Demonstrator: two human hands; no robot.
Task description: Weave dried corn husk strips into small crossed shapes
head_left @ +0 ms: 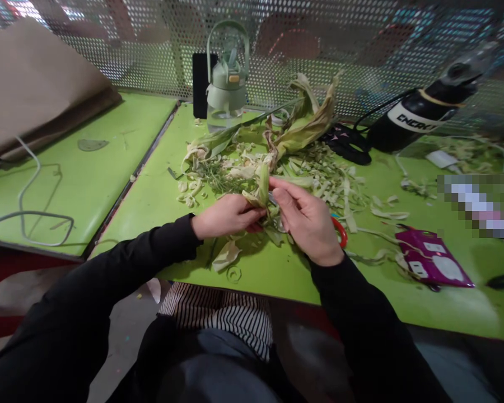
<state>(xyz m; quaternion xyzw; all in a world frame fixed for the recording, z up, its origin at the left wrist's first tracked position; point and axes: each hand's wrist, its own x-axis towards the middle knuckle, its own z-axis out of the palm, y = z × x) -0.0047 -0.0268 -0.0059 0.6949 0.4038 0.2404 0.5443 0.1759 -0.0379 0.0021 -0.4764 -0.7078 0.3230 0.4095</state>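
Corn-husk strip (pixel 264 187) being pinched in the left hand (pixel 229 215) over a green tabletop (pixel 277 271)

The pale green strip is rising from the left hand near the middle of the tabletop, just in front of a heap of shredded husk (pixel 330 182). The left thumb and fingers are pressing together on its lower part. The right hand (pixel 308 221) is meeting it from the other side, thumb and forefinger pinching a small silvery piece (pixel 272 197) against the strip; what that piece is, I cannot tell. An orange-red loop (pixel 340 232) is peeping out beside the right wrist, and a loose husk scrap (pixel 227 254) is lying near the table's front edge, beside a pale ring (pixel 234 273).

Behind the heap, a larger bunch of dry husk (pixel 308 126) is leaning upward. A pale green drinking bottle (pixel 225 98) is standing farther back, with a dark, flat slab (pixel 200 84) propped upright just behind it. To the right, a black bottle (pixel 411 120) marked "ENERGY" is tilting beside a black object (pixel 346 144), and a purple packet (pixel 434 257) is lying nearer the front. At far left, brown paper (pixel 46 84) is resting on the neighbouring table, with a pale cable (pixel 23 196) looping in front. A perforated screen (pixel 277 45) is running along the back.
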